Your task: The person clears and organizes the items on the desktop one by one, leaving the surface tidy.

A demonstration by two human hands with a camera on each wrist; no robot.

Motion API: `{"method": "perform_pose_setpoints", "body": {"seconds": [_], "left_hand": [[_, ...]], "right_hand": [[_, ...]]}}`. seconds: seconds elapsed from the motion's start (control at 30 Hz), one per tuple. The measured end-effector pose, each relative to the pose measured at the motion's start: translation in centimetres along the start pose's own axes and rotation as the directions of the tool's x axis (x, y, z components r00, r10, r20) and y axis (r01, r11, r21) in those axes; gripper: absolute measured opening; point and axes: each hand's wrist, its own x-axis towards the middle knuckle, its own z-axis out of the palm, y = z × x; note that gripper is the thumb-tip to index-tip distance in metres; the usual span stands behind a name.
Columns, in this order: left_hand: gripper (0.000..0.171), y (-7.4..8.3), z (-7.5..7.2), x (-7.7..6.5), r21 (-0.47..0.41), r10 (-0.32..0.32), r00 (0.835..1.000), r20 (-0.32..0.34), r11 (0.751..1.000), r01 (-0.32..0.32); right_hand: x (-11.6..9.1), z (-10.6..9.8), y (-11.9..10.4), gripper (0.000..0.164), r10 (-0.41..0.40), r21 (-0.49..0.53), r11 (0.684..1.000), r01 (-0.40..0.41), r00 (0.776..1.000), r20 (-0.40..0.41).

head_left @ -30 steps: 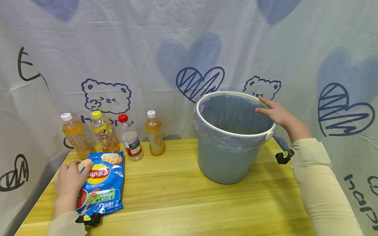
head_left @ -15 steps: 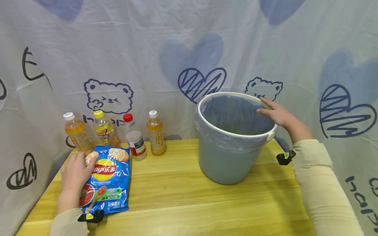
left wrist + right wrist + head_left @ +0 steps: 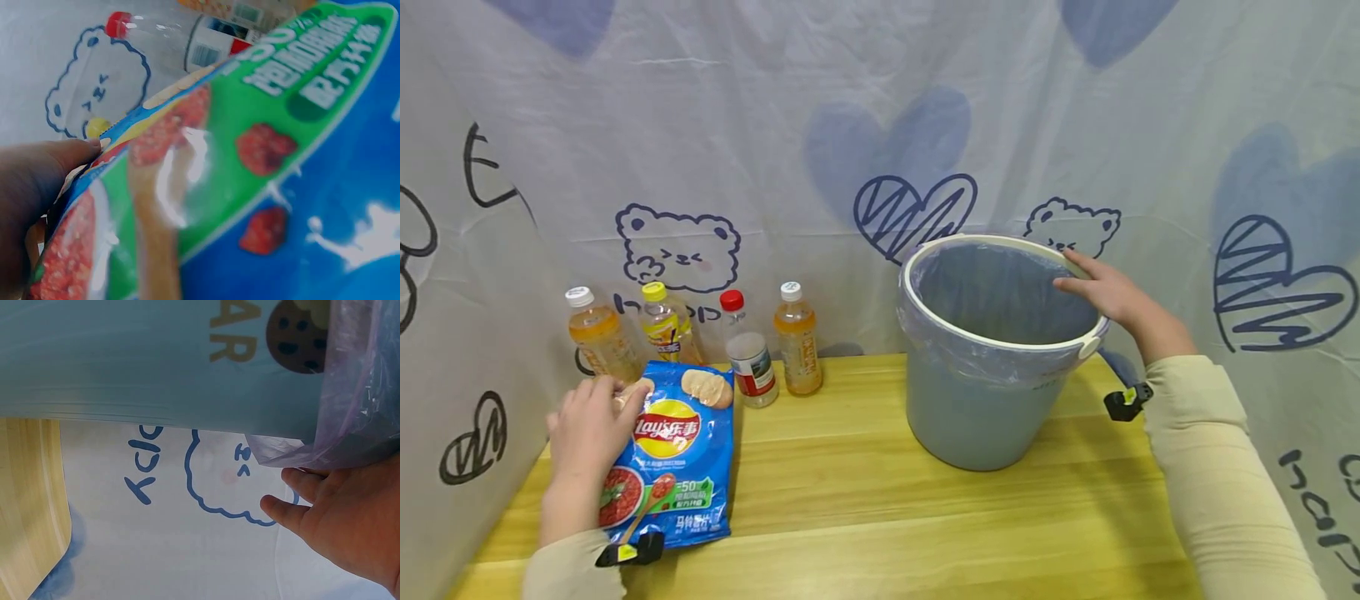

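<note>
My left hand (image 3: 591, 429) grips a blue bag of potato chips (image 3: 685, 454) by its upper left side. In the left wrist view the thumb (image 3: 72, 153) lies over the bag's edge, and the other fingers are mostly hidden behind it. The bag leans up, its top in front of the bottles. At the right, my right hand (image 3: 1108, 292) holds the white rim of a blue-grey trash can (image 3: 981, 417), thumb inside and fingers outside. Two fingers (image 3: 287, 512) of that hand stick out straight beside the can in the right wrist view. A clear liner (image 3: 958, 354) folds over the rim.
Behind the bag stand a white-capped bottle (image 3: 602, 337), a yellow-capped bottle (image 3: 666, 329) and a red-capped bottle (image 3: 748, 358). Another white-capped bottle (image 3: 799, 346) is to their right. A printed cloth (image 3: 820, 150) hangs behind the wooden table (image 3: 850, 517).
My left hand has shifted slightly right with the chip bag, and the bag's top has risen, covering more of the bottles behind. My right hand stays on the trash can's rim.
</note>
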Motion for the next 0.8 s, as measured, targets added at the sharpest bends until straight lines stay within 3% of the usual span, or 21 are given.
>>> {"method": "perform_pose_setpoints", "body": {"seconds": [0.5,0.8], "left_hand": [[0.050,4.0,-2.5,-1.1,-0.021,0.123,0.988,-0.091,0.992,-0.125],[0.039,6.9,-2.6,-1.7,-0.028,0.234,0.964,-0.128,0.971,-0.239]], "right_hand": [[0.1,-0.2,0.1,0.075,-0.014,-0.006,1.000,0.013,1.000,-0.003],[0.1,0.0,0.3,0.076,-0.010,-0.009,1.000,0.010,1.000,0.000]]}}
